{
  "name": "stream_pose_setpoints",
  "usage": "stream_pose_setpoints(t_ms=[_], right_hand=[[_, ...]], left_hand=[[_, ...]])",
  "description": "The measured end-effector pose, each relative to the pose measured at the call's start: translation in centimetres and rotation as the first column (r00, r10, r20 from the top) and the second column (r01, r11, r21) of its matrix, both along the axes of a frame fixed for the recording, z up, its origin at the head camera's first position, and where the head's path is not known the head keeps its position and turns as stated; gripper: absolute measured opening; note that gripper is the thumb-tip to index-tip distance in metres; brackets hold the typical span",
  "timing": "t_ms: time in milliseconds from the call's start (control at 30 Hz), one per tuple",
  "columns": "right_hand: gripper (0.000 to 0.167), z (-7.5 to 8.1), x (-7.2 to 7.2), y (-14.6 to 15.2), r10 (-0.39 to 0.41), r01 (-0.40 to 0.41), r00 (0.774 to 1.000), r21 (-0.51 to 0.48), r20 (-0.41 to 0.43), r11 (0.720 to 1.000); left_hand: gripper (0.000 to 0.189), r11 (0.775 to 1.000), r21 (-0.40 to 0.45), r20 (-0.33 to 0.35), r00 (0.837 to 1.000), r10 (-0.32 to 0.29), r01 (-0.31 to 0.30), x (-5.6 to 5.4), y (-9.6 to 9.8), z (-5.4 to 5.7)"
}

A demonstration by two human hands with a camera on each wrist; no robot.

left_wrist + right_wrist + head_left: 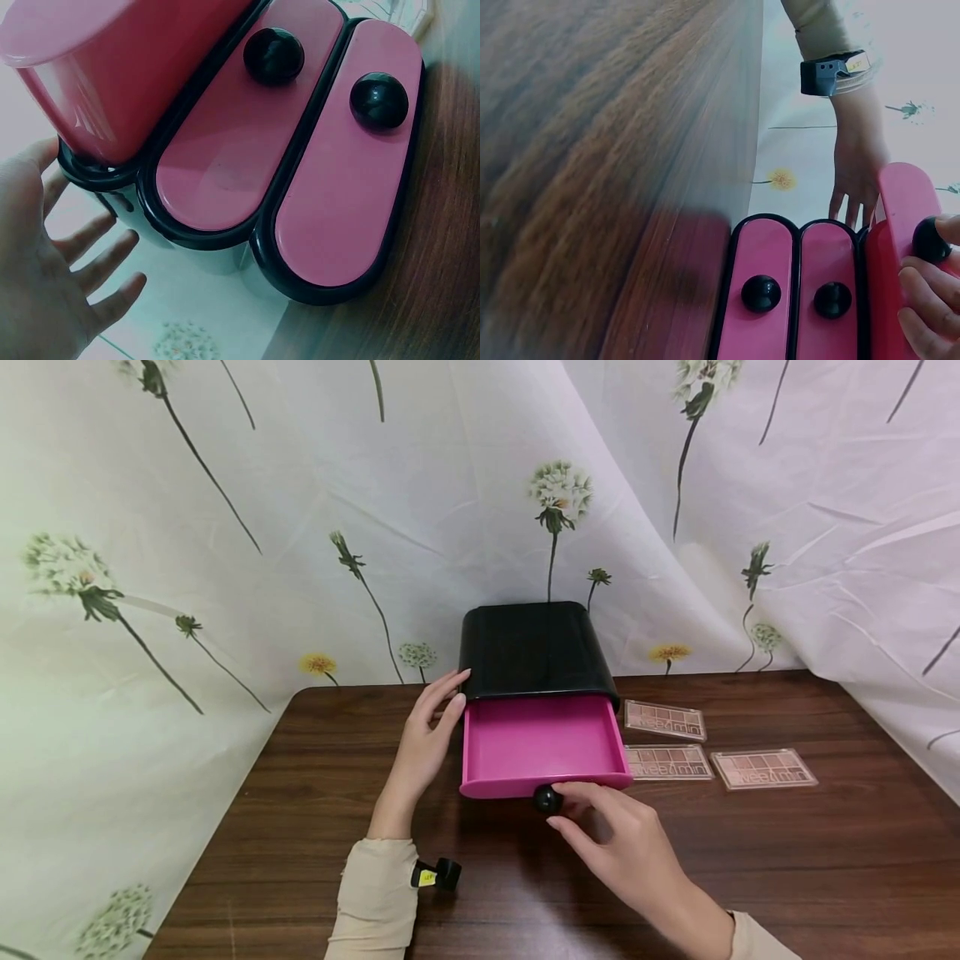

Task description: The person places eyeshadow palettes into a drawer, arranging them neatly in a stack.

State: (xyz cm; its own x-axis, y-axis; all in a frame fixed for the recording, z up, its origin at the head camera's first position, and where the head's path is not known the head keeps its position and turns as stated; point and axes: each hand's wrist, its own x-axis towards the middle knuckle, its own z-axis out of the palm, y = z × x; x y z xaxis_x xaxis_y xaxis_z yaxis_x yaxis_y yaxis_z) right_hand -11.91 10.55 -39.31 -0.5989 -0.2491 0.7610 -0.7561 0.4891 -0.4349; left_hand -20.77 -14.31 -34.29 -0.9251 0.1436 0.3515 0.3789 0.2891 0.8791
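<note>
While the left hand [423,745] lies with straight fingers flat against the left side of the black case [534,650], the right hand [624,852] has its fingertips at the black knob [547,799] of the pink drawer [540,745]; whether they pinch the knob cannot be told. That top drawer stands pulled out toward the person, over the brown table [787,860], and nothing shows inside it. Below it, the wrist views show two shut drawers [292,165], each with its own knob. Three palettes [762,769] lie flat just right of the case. Behind hangs a flowered cloth [225,527].
</note>
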Motion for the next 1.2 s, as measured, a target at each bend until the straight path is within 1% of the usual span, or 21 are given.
stream_pose_setpoints(t_ms=[167, 233, 433, 600, 767, 967, 1100, 1200], right_hand=[[0.035, 0.0, 0.3, 1.0, -0.015, 0.015, 1.0, 0.025, 0.006, 1.0], [0.034, -0.1, 0.3, 1.4, -0.014, 0.014, 1.0, 0.021, -0.017, 1.0], [0.033, -0.1, 0.0, 3.1, -0.001, -0.001, 0.993, -0.016, -0.121, 1.0], [0.033, -0.2, -0.2, 4.7, 0.003, -0.006, 0.988, -0.02, -0.152, 1.0], [0.035, -0.3, -0.7, 6.7, 0.037, -0.039, 0.984, -0.008, -0.175, 0.999], [0.036, -1.2, -1.4, 9.7, 0.066, -0.058, 0.987, 0.053, -0.148, 0.997], [0.035, -1.7, -2.0, 12.0, 0.09, -0.081, 0.992, 0.104, -0.092, 0.991], [0.028, -1.9, -2.3, 13.7, 0.062, -0.057, 0.998, 0.15, -0.033, 0.987]], left_hand=[[0.041, 1.0, 0.002, 0.0, 1.0, -0.002, 0.002, 0.0, 0.0, 0.0], [0.041, 1.0, 0.001, 0.0, 1.0, -0.002, 0.002, 0.0, 0.0, 0.0], [0.04, 1.0, 0.001, -0.004, 1.0, 0.002, -0.002, 0.0, -0.1, 0.0], [0.041, 1.0, 0.0, -0.002, 1.0, 0.001, -0.001, -0.1, -0.1, 0.0], [0.04, 1.0, 0.006, -0.001, 1.0, 0.002, -0.002, 0.1, 0.0, 0.0], [0.04, 1.0, 0.009, -0.003, 1.0, -0.001, 0.001, 0.0, -0.1, -0.2], [0.04, 1.0, 0.012, -0.005, 1.0, -0.002, 0.002, 0.0, -0.1, -0.2], [0.04, 1.0, 0.013, -0.007, 1.0, 0.001, -0.001, 0.1, -0.1, -0.1]])
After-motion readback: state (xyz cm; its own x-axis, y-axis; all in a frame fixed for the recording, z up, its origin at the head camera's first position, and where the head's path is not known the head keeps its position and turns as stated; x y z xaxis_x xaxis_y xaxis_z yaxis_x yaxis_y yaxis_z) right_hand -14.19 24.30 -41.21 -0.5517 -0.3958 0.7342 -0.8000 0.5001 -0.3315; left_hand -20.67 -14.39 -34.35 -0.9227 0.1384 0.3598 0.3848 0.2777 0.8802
